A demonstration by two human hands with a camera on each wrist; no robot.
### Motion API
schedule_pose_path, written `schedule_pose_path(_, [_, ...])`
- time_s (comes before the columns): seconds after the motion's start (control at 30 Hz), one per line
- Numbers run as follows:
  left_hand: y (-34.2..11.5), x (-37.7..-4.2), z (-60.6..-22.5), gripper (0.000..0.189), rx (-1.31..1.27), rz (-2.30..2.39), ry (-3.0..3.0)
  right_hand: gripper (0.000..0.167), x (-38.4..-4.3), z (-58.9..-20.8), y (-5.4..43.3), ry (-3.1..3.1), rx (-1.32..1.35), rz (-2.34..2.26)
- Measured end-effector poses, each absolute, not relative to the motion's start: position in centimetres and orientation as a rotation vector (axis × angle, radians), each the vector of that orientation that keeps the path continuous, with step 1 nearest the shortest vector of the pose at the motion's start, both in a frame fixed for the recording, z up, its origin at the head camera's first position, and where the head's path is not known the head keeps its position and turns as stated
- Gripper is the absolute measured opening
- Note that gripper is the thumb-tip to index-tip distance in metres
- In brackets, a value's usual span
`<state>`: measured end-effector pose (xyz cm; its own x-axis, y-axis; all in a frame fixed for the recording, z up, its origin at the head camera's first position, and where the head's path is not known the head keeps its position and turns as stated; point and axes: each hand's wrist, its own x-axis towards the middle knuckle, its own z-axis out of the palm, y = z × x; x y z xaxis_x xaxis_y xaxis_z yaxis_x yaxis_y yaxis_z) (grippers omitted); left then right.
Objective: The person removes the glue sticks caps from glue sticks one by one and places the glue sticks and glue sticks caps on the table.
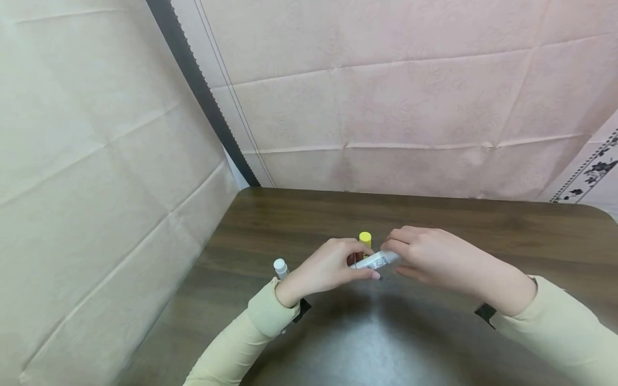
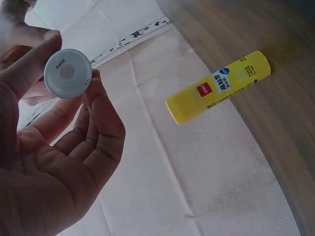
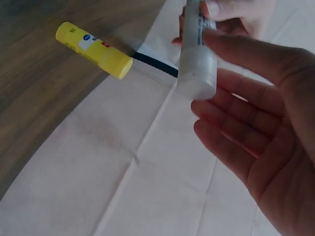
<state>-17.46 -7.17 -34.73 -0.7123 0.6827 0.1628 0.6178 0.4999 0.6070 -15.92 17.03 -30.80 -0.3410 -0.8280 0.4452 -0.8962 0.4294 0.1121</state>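
Note:
A white glue stick (image 1: 376, 261) with a printed label is held above the table between both hands. My left hand (image 1: 335, 265) pinches its body near one end, and that round white end (image 2: 67, 73) faces the left wrist camera. At the other end, my right hand (image 1: 417, 254) holds the stick by its ridged, translucent cap (image 3: 197, 73). The right thumb lies along the stick, with several fingers loosely bent below the cap. A yellow glue stick (image 2: 219, 87) stands upright on the table just beyond the hands, touched by neither.
Another white-capped tube (image 1: 280, 266) stands beside my left wrist, its lower part hidden by the arm. Brown wood-grain table (image 1: 299, 214) lies beneath everything. Pale cloth (image 1: 410, 107) hangs behind the table and along its left side.

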Motion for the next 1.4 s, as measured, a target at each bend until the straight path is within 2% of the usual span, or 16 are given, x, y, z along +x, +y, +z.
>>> schedule_pose_path(0.9, [-6.9, -17.3, -34.7, 0.022, 1.172, 0.889, 2.597, 0.027, -15.9, -31.6, 16.2, -2.157, 1.459, -0.084])
schedule_pose_path(1.4, [-7.1, -17.0, -35.0, 0.024, 1.228, 0.775, 2.632, 0.026, -15.6, -31.2, 16.1, -2.235, 1.515, -0.139])
